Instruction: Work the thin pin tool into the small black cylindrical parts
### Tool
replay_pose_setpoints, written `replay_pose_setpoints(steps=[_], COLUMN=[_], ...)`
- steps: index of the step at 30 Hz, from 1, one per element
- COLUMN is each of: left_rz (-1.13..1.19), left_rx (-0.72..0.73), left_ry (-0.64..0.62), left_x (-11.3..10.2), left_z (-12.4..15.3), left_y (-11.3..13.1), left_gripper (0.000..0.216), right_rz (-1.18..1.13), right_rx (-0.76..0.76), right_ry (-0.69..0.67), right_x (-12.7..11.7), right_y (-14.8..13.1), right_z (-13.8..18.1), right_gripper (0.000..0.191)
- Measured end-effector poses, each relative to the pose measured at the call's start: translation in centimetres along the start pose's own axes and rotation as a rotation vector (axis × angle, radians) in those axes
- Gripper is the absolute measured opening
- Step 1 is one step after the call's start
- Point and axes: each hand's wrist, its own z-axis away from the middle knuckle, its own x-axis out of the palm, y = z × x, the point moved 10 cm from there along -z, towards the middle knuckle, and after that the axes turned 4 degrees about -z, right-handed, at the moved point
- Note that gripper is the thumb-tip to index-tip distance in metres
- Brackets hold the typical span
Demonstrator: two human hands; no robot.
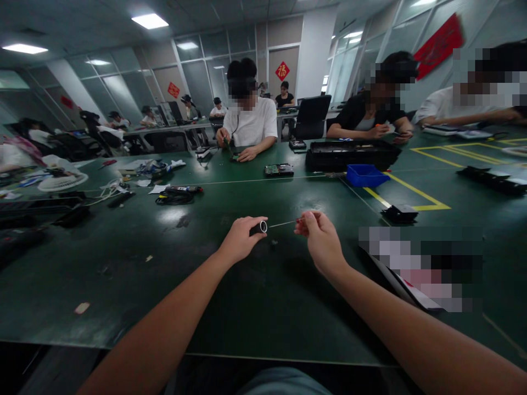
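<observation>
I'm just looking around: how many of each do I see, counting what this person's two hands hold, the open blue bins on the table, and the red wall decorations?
Black cylinder in the left hand: 1
Thin-shafted tool in the right hand: 1
Open blue bin: 1
Red wall decorations in view: 4
Total: 7

L forearm [164, 318], bare, slants up & inward from btm L to L hand [239, 240], thumb & fingers curved in a C-shaped grip, tips pointing R. R forearm [403, 323], also bare, angles in from btm R; R hand [324, 247] has thumb pressed twd bent fingers in a pinch. Hands approx level, near each other w/o touching.
</observation>
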Motion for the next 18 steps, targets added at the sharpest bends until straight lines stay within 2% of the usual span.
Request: replay_pose_setpoints(steps=[4,10,13,18], left_rz=[0.028,0.101,0.109,0.019], left_rx=[-0.054,-0.063,-0.038,0.057], left_ry=[-0.001,0.040,0.003,-0.153], left_x=[0.3,-0.5,-0.4,1.2], left_z=[0.0,0.4,0.7,1.3], left_y=[-0.6,-0.1,1.1,3.5], left_gripper=[0.037,0.034,0.036,0.022], right_rz=[0.142,0.174,0.178,0.183], right_rx=[-0.106,-0.167,-0.177,-0.182], right_ry=[-0.026,-0.038,-0.045,-0.050], right_x=[0.2,0.3,0.3,0.5], right_y=[-1.3,-2.0,-1.9,-1.7], right_z=[0.3,0.6,0.6,0.6], right_gripper=[0.026,0.027,0.027,0.027])
